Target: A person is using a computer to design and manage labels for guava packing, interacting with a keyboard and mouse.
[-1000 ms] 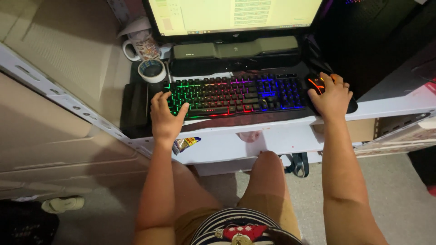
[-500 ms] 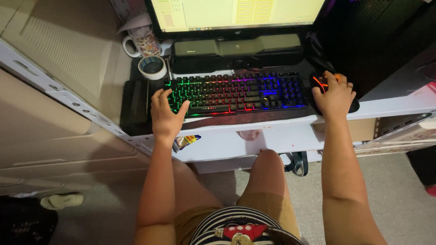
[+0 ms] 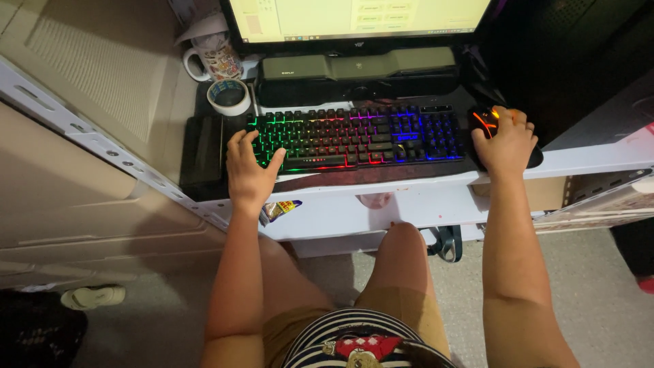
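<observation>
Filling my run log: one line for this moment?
left hand: on backlit keyboard | right hand: on mouse | monitor: lit

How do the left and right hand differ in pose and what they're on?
The left hand lies on the left end of the backlit keyboard, fingers spread over the keys; the right hand is cupped over a black mouse with orange lights, beside the keyboard's right end. The left hand leaves most of the keyboard showing; the right hand hides most of the mouse. Both rest palm down on the same desk.

Rainbow-lit black keyboard (image 3: 357, 136) flat on desk, red-glowing black mouse (image 3: 485, 121) right
</observation>
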